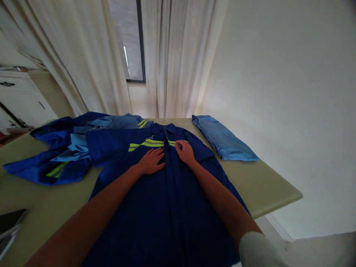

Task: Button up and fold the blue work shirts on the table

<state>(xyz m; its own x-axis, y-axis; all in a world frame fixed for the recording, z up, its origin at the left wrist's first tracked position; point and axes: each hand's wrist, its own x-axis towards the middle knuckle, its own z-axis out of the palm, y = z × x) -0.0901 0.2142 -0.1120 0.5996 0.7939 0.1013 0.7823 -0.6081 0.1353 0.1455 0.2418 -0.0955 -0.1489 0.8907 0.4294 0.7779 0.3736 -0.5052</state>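
Bare forearms, left (91,209) and right (222,194), lie nearest the camera, the right with a pale grey sleeve (257,248) near its elbow, and reach over a dark blue shirt (150,217). It is spread front side up on the pale surface (267,189), in the middle of the view.

Cloth like this should handle as light and soft, limp rather than stiff, not slippery and hardly fragile; it likely creases or shifts if pulled at 1 point. Good places to take hold would be the 2 shoulder seams or the side edges, with the doubled front placket (171,185) a firmer strip to pinch.

Its collar (164,128) points away from the person and its lower end towards them, so the long axis runs from near to far. 1 sleeve stretches out to the left; the other slants down to the right.

The left hand (151,162) lies on the chest beside the placket, its fingers spread and released. The right hand (185,152) is at the placket by the yellow chest band (154,143), fingers curled; I cannot tell whether they pinch the fabric.

Left is a heap of blue garments (66,139); right, a folded light blue garment (225,139).
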